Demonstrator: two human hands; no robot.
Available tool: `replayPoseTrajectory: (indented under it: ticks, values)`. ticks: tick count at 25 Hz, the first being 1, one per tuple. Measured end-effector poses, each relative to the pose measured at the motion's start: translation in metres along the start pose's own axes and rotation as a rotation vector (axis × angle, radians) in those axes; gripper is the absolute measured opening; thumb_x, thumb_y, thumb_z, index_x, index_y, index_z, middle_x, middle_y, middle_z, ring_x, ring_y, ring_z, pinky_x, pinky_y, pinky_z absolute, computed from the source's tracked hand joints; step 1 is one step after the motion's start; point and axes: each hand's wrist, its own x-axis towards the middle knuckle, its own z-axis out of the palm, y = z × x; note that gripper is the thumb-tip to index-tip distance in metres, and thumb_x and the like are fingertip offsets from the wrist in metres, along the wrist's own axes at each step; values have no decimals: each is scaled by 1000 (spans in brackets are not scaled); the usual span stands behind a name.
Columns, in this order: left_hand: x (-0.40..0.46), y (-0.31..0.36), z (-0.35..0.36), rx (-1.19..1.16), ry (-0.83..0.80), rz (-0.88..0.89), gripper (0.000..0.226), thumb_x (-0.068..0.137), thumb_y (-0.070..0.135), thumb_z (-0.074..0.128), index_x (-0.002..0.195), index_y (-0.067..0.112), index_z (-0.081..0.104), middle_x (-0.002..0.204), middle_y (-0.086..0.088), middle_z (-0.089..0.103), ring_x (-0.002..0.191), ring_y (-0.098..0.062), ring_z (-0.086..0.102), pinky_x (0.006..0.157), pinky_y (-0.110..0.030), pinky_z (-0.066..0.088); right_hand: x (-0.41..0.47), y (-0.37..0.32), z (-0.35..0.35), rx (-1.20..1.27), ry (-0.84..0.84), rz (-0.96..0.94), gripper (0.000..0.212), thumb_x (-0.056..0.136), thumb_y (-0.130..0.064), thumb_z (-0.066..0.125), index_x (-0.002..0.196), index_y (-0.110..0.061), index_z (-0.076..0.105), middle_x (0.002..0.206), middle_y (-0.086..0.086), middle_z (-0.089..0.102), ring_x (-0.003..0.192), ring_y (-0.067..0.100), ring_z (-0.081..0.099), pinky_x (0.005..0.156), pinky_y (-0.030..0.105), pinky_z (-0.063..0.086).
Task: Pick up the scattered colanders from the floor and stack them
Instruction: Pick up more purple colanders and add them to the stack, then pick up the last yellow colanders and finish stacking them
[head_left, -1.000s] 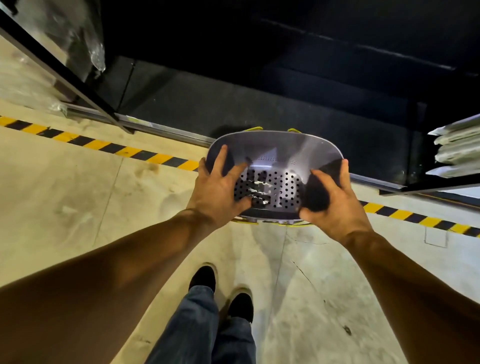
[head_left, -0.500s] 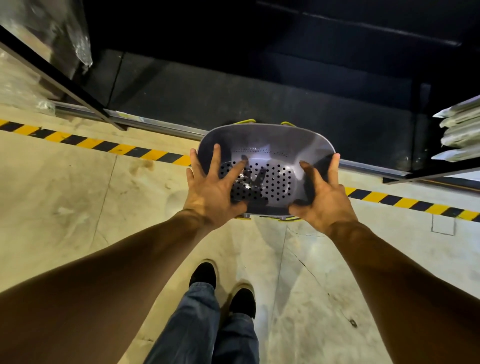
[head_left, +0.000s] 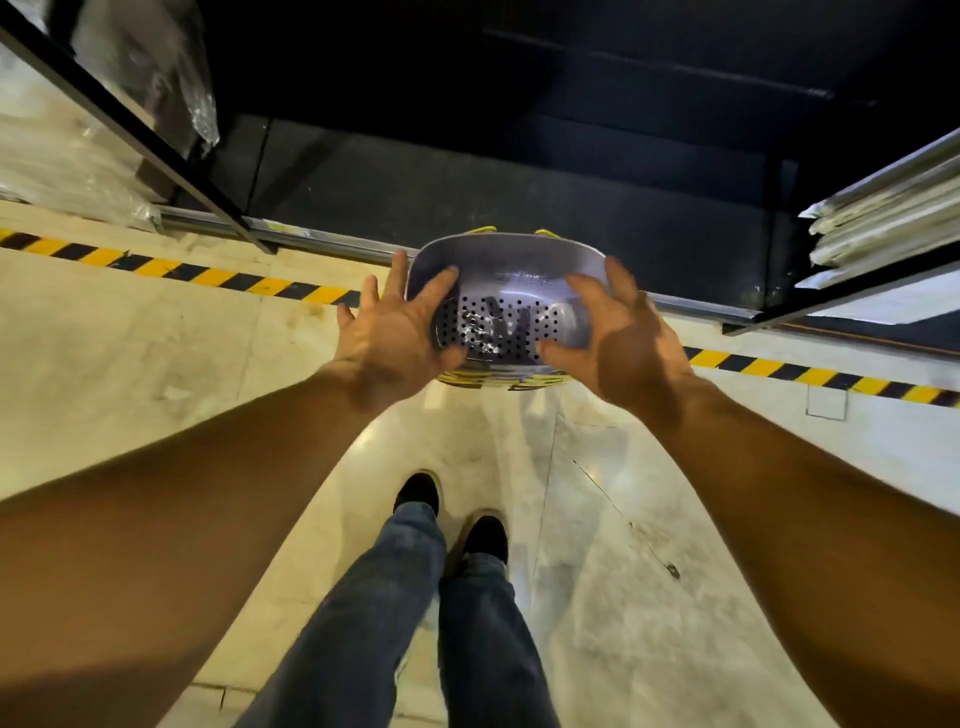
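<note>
Colanders sit nested in a stack in front of me, the top one a pale lilac-grey plastic oval colander (head_left: 511, 291) with a perforated bottom, turned so its hollow faces me. Under its near rim show the edges of yellow plastic colanders (head_left: 511, 382), and two yellow bits poke out behind its far rim. The stack hangs above the floor, over the line where pale floor meets a dark recess.

My left hand (head_left: 387, 332) has its fingers spread, the thumb lying over the top colander's near left rim and the fingers along its left side. My right hand (head_left: 621, 340) is on the right side, fingers loosely curved, thumb pointing in at the lower rim. Motion blur keeps me from telling how firm either grip is.

Below the stack runs a yellow-and-black striped hazard tape (head_left: 218, 275) across the cream polished stone floor (head_left: 597, 597), with a metal rail (head_left: 332, 241) just beyond it. My blue jeans (head_left: 415, 597) and black shoes (head_left: 415, 491) stand beneath. Flat white stacked panels (head_left: 883, 208) lie at the right.
</note>
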Motion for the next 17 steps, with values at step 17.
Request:
replayPoseTrajectory:
  ticks: [17]
  values:
    - [-334, -156, -419, -1, 553, -428, 79, 79, 74, 50, 148, 43, 27, 160, -2, 29, 144, -34, 27, 106, -60, 33, -79, -493, -246, -215, -135, -720, 80, 80, -65, 58, 149, -31, 35, 152, 4, 39, 133, 29, 40, 104, 48, 41]
